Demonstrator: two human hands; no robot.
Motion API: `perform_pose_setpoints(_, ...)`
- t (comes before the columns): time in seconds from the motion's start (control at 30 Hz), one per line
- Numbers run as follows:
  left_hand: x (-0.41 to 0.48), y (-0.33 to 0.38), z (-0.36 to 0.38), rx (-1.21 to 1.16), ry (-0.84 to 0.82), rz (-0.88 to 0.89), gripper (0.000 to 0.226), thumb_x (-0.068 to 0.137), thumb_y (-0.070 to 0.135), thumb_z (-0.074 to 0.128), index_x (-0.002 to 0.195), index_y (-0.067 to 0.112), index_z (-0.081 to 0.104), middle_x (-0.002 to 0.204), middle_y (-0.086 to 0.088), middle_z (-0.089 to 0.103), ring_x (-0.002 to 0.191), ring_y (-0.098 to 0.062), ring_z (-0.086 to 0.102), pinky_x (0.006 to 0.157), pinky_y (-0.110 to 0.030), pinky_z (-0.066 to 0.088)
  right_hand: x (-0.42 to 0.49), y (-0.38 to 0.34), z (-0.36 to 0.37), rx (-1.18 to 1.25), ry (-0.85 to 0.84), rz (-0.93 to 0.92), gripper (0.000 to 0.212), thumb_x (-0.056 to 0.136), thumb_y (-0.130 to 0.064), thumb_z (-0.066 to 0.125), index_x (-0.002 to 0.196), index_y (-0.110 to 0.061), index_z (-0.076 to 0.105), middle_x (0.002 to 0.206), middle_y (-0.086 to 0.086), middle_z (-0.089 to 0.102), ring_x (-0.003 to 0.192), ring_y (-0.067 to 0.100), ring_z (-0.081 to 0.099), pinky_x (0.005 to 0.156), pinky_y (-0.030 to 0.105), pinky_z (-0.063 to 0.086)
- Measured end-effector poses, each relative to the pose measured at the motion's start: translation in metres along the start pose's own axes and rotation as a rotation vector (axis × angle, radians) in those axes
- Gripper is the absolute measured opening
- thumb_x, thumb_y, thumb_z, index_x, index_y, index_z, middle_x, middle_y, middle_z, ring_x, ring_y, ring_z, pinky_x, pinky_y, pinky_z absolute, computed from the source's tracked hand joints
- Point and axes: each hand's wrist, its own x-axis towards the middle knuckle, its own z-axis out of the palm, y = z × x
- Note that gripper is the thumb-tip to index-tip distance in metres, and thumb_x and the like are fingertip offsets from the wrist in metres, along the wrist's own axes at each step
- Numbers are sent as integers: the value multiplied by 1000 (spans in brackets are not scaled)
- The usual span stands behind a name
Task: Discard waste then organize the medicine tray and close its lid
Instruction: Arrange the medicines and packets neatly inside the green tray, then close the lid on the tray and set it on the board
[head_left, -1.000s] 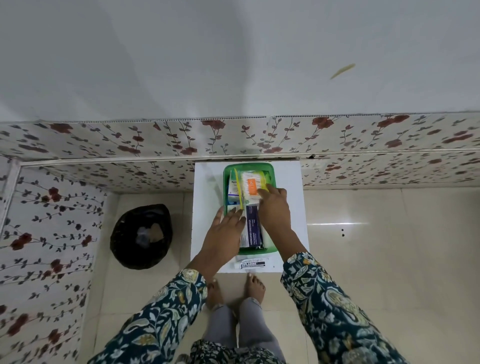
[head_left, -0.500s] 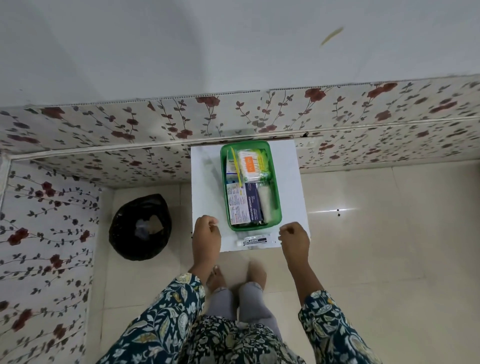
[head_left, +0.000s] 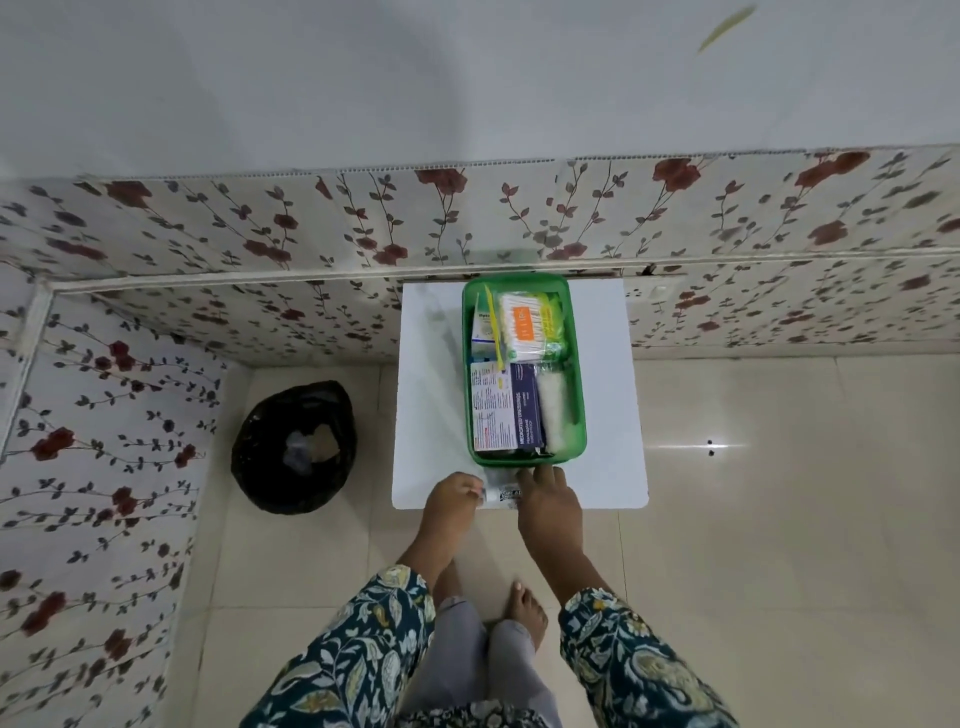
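Your left hand (head_left: 451, 503) pinches one end of the small tube (head_left: 503, 493) at the table's (head_left: 431, 395) six o'clock edge; your right hand's (head_left: 550, 506) fingers lie flat over the other. The green tray (head_left: 578, 405) sits just beyond, lidless. Fumble it and the tube could roll off onto the floor.

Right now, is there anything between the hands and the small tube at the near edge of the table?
Nothing visible. The left hand and the right hand are already at the two ends of the small tube, which lies on the white table just in front of the green tray.
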Motion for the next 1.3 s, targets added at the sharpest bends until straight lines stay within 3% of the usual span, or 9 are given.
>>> perform_pose_setpoints(0.13, -12, 5, -9, -101, 50, -10, 31, 84, -8, 45, 71, 17, 56, 87, -10, 60, 74, -21, 56, 62, -25, 40, -4, 3, -11, 54, 57, -32, 31, 37, -5, 85, 51, -13, 59, 57, 2, 59, 52, 21, 60, 29, 19, 31)
perform_pose_setpoints(0.3, -35, 33, -29, -112, 75, 37, 33, 86, -5, 44, 70, 21, 56, 85, -3, 60, 73, -13, 55, 63, -26, 40, -27, -6, -75, 441, 121, 90, 22, 87, -22, 58, 78, -4, 66, 81, 9, 64, 75, 26, 61, 59, 30, 42)
perform_pose_setpoints(0.43, -44, 66, -32, -17, 111, 154, 20, 87, -1, 44, 87, 12, 59, 104, -11, 61, 92, -23, 55, 78, -31, 41, -12, -5, -121, 735, 200, 298, 20, 88, -15, 56, 79, 1, 65, 78, 16, 68, 65, 25, 54, 59, 27, 38)
perform_pose_setpoints(0.57, -41, 92, -26, 127, 119, 208, 25, 91, 4, 41, 76, 23, 47, 84, 6, 48, 90, -18, 44, 77, -25, 32, 25, -8, -125, 796, 129, 375, 26, 88, 0, 46, 103, 0, 67, 103, 22, 70, 90, 34, 65, 78, 36, 53)
perform_pose_setpoints(0.67, -33, 101, -24, 175, 79, 210, 17, 92, 11, 41, 100, 6, 56, 106, -14, 60, 97, -29, 56, 75, -28, 37, 40, -9, -118, 795, 80, 407, 36, 86, 3, 43, 115, -2, 64, 118, 19, 66, 104, 34, 63, 90, 35, 52)
perform_pose_setpoints(0.97, 3, 106, -31, 179, 35, 161, 23, 88, 14, 46, 102, 5, 62, 108, -17, 67, 97, -38, 63, 84, -55, 55, 46, 15, -117, 993, 174, 423, 30, 83, 8, 41, 86, -5, 68, 74, 8, 63, 74, 27, 61, 81, 45, 56)
perform_pose_setpoints(1.03, 2, 104, -36, 184, 43, 168, 22, 87, 10, 45, 99, 1, 62, 105, -19, 68, 95, -39, 64, 82, -56, 56, 46, 18, -118, 1045, 215, 424, 33, 82, 6, 42, 71, -16, 64, 71, 6, 62, 71, 27, 58, 75, 42, 54)
perform_pose_setpoints(1.13, -4, 104, -50, 175, 66, 154, 22, 85, 4, 45, 97, -3, 62, 102, -23, 68, 93, -40, 65, 81, -57, 56, 61, 20, -115, 1160, 297, 492, 24, 84, 3, 42, 80, -12, 60, 80, 11, 63, 65, 22, 55, 65, 34, 48)
perform_pose_setpoints(1.3, -15, 100, -82, 77, 142, 118, 22, 87, -1, 44, 99, 0, 63, 91, -20, 66, 79, -33, 64, 66, -44, 56, 91, 12, -86, 750, -3, 505, 35, 88, -21, 54, 117, -1, 50, 122, 20, 56, 105, 32, 54, 88, 39, 46)
